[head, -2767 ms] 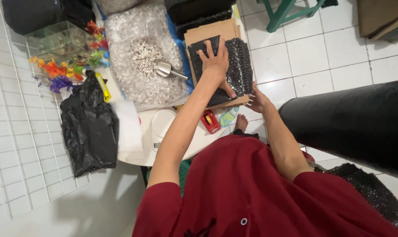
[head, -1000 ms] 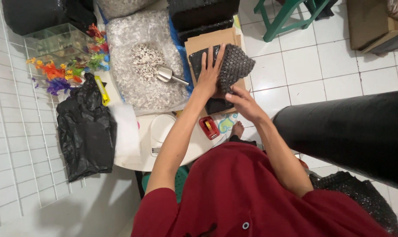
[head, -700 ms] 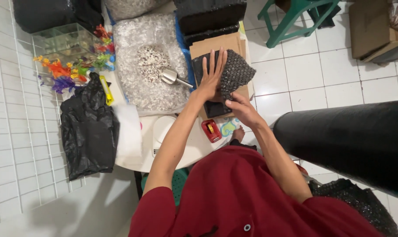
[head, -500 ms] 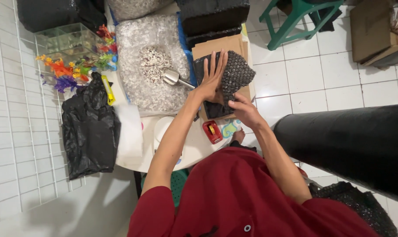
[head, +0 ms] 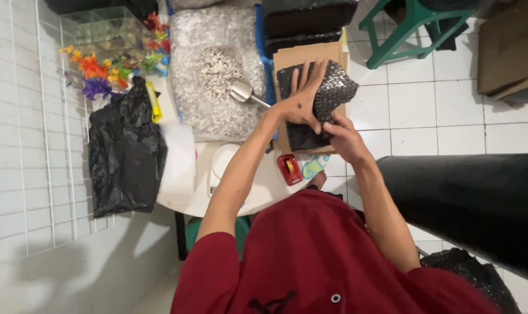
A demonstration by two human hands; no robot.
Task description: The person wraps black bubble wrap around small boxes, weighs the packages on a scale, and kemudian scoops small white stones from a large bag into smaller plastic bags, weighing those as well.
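A sheet of black bubble wrap (head: 335,88) lies folded into a bundle on a brown cardboard sheet (head: 293,56). My left hand (head: 301,97) rests flat on the bundle with its fingers spread, pressing it down. My right hand (head: 340,136) pinches the bundle's lower right edge, just below the left thumb. Whatever is inside the wrap is hidden.
A red tape dispenser (head: 289,169) sits on the white table (head: 258,195). A metal scoop (head: 243,92) lies in a clear bag of white chips (head: 208,110). A black plastic bag (head: 124,152) and colourful artificial plants (head: 98,71) are at left. A large black roll (head: 473,203), a green stool (head: 412,23) and a cardboard box (head: 508,52) are at right.
The bubble wrap, flat at first, has been folded over from the right into a bundle. My right hand moved up from the sheet's lower right corner to the bundle. My left hand stayed pressed.
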